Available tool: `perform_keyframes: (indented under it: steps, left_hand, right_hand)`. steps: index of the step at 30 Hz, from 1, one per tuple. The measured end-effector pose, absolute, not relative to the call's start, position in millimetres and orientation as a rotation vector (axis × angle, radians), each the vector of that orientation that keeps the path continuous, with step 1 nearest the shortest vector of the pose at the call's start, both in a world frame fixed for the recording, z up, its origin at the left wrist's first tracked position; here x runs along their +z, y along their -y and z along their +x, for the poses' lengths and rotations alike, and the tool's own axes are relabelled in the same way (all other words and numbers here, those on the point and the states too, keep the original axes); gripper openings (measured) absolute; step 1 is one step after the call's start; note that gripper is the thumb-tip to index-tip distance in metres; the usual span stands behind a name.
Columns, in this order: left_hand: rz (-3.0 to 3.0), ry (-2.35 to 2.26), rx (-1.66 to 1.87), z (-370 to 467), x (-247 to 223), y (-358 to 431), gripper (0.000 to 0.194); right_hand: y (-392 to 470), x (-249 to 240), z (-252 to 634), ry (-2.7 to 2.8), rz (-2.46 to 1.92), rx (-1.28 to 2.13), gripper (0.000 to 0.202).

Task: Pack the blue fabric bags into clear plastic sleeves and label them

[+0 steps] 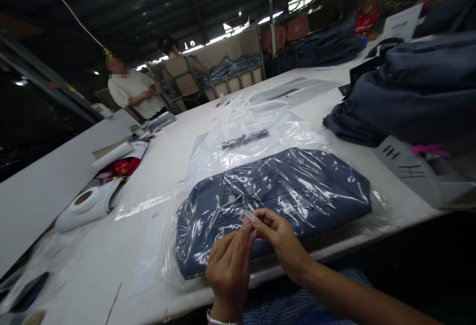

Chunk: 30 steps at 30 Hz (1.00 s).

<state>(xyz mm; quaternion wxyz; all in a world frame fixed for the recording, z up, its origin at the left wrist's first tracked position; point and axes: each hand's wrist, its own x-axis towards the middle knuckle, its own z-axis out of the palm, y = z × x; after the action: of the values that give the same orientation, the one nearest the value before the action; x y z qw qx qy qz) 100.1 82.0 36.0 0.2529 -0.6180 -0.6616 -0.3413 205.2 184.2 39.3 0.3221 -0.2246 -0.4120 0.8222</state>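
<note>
While the left hand (228, 268) and right hand (280, 238) meet, fingers (238, 248) pinching a small clear strip (246, 215), that strip sits over the near side of a plastic-wrapped dark blue bag (297, 191) lying on the white counter (163, 154)

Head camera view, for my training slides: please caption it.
Left hand and right hand hold a small translucent strip over a plastic-wrapped blue package.

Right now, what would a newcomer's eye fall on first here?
Probably the large blue bundle in shiny clear plastic, lying at the near edge of the white table. In front of it, the left hand and right hand meet at a small translucent piece. Dark blue fabric is heaped at right.
</note>
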Motion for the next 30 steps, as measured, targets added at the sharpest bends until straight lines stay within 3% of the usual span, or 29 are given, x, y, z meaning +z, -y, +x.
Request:
perform_keyframes:
  steps: [4,9,11,13,17,20,24,30]
  left_hand:
    - [-1.679,1.928,-1.280,116,43,-99,0.064]
    - [-1.494,2.530,-1.911,124,53,-129,0.065]
    - [-1.518,2.589,-1.971,115,53,-138,0.062]
    - [-1.577,2.530,-1.771,101,49,-142,0.054]
    - [-1.865,2.337,-1.044,74,26,-139,0.042]
    - [-2.003,2.298,-0.753,69,5,-132,0.039]
    - [-1.958,2.348,-0.745,73,-5,-126,0.039]
    - [-1.808,2.389,-0.948,60,20,-132,0.035]
  right_hand:
    - [-209,37,235,1.282,-0.676,2.041,0.029]
    - [-234,40,261,1.696,-0.717,1.849,0.023]
    - [-245,44,263,1.801,-0.733,1.775,0.021]
    - [-258,49,262,1.824,-0.753,1.721,0.020]
    - [-291,53,251,1.736,-0.752,1.718,0.026]
    - [-311,53,236,1.776,-0.733,1.755,0.032]
    - [-326,49,210,1.926,-0.745,1.767,0.026]
    - [-336,36,177,2.127,-0.750,1.729,0.022]
